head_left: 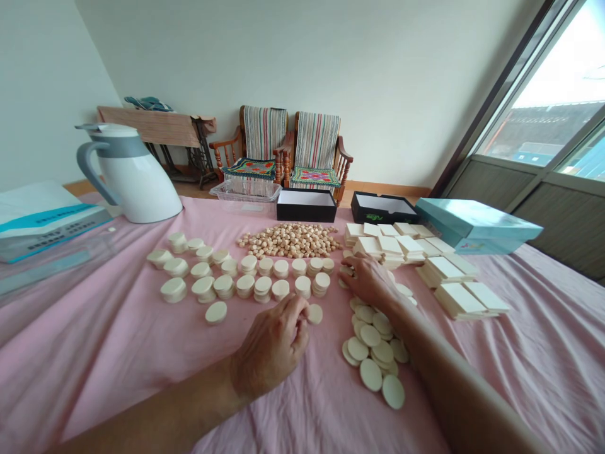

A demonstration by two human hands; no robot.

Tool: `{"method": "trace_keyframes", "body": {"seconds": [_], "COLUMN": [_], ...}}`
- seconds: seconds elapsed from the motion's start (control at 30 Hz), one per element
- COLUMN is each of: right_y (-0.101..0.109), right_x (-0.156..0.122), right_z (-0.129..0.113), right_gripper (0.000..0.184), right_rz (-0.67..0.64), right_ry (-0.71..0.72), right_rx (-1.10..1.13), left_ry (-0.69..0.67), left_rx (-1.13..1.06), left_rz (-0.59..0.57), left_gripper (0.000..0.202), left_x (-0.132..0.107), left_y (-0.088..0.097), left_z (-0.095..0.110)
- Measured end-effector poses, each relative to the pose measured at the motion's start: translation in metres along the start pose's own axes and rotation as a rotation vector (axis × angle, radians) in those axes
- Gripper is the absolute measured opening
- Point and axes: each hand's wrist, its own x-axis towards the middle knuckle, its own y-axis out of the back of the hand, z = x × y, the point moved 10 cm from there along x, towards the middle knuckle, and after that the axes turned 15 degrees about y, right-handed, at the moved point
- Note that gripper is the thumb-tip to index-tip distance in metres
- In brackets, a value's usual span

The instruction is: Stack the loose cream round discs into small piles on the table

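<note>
My left hand (273,343) rests on the pink cloth with its fingers curled, the fingertips touching one cream round disc (315,313). My right hand (367,279) reaches over a loose spread of cream discs (373,353) and its fingers close around discs at the pile's far end. Short stacks of the same discs (246,280) stand in rows beyond my left hand, with a lone disc (216,312) in front of them. A heap of small tan wooden beads (290,239) lies behind the stacks. Cream rectangular tiles (425,261) lie in piles to the right.
A white jug (130,173) stands at the back left beside a white and blue box (42,221). A clear plastic tub (246,192), two black boxes (306,205) and a light blue box (475,224) line the table's far edge. Two wooden armchairs (288,154) stand by the wall.
</note>
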Motion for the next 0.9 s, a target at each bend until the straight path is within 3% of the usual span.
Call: {"method": "trace_keyframes", "body": {"seconds": [0.17, 0.37, 0.43, 0.63, 0.9], "right_y": [-0.003, 0.033, 0.031, -0.006, 0.002], "right_x": [-0.001, -0.009, -0.008, -0.003, -0.003], "right_z": [0.009, 0.030, 0.027, -0.002, -0.020], "right_gripper": [0.015, 0.021, 0.019, 0.020, 0.025], "right_rz": [-0.010, 0.243, 0.212, -0.051, -0.069], "right_ry": [-0.044, -0.099, -0.067, 0.051, 0.072], "right_rx": [0.018, 0.063, 0.080, 0.188, 0.036], "left_ry": [0.083, 0.133, 0.129, 0.128, 0.113], "left_rx": [-0.046, -0.081, -0.091, -0.104, -0.106], "left_rz": [-0.107, -0.139, -0.142, -0.150, -0.155], "left_gripper": [0.008, 0.004, 0.005, 0.007, 0.008], "left_x": [0.004, 0.008, 0.009, 0.009, 0.008], "left_y": [-0.014, -0.018, -0.017, -0.018, -0.020], "left_z": [-0.013, -0.020, -0.018, -0.018, -0.019]}}
